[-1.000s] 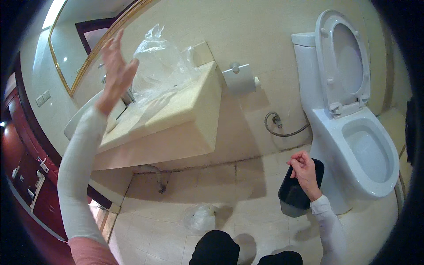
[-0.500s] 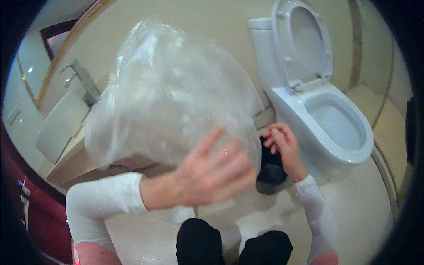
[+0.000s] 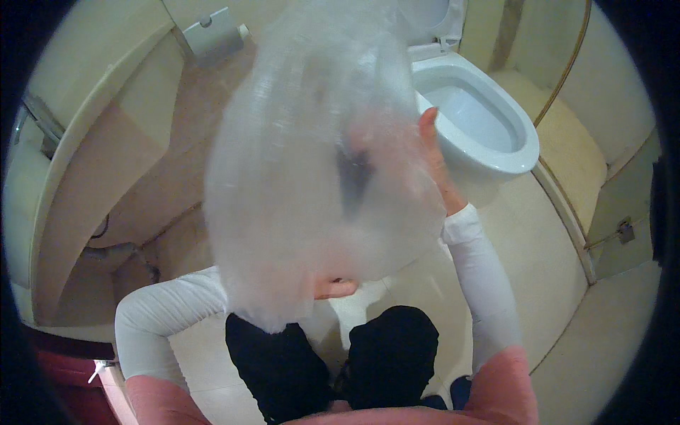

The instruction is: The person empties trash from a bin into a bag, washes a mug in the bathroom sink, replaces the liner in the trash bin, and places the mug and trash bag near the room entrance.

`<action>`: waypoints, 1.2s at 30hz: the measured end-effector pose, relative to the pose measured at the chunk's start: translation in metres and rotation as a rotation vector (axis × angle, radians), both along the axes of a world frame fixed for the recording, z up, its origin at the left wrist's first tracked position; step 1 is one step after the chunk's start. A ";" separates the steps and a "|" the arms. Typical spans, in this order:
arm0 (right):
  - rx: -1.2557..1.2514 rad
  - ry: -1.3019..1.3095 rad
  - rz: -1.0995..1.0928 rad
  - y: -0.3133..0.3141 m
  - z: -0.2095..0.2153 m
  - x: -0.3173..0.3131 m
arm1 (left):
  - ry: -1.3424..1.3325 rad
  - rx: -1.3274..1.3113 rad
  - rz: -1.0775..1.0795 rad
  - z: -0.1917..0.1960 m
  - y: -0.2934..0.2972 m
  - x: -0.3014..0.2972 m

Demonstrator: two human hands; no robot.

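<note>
A large, crinkled, translucent plastic bag billows in front of me, from the top of the view down to my left knee. My left hand is mostly behind its lower part; a few fingertips stick out under the edge, and the grip is hidden. At the bag's right side, my right hand has its thumb stretched up and apart, while the other fingers show only as a pink blur through the plastic. A dark shape, blurred by the plastic, stands behind the bag.
Beyond the bag to the right is a white toilet with its lid up. A counter edge runs along the left, with pipes below. A paper holder hangs on the wall. A glass panel and raised sill border the right.
The bag has come closer and now covers much of both hands. My left hand has dropped and gone behind it. My right hand has risen to its side. The view has tilted downward.
</note>
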State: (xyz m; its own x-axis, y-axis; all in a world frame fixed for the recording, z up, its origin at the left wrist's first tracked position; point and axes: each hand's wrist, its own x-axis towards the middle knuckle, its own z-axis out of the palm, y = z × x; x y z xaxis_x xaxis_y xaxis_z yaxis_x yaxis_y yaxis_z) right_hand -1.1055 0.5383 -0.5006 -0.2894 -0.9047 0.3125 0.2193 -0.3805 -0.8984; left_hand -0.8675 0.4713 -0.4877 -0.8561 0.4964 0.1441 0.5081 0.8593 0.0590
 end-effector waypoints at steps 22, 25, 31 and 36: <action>0.513 -0.020 -0.536 0.002 -0.064 -0.082 | 0.010 -0.218 0.193 -0.126 -0.134 0.034; 0.550 -0.133 -0.675 0.026 -0.083 -0.081 | -0.371 0.269 0.578 -0.150 -0.146 0.044; 0.385 0.450 -0.839 0.048 -0.038 -0.119 | -0.215 0.203 0.513 -0.158 -0.138 0.025; 0.289 1.523 -0.471 0.004 -0.065 -0.117 | -0.553 0.817 0.708 -0.201 -0.148 0.008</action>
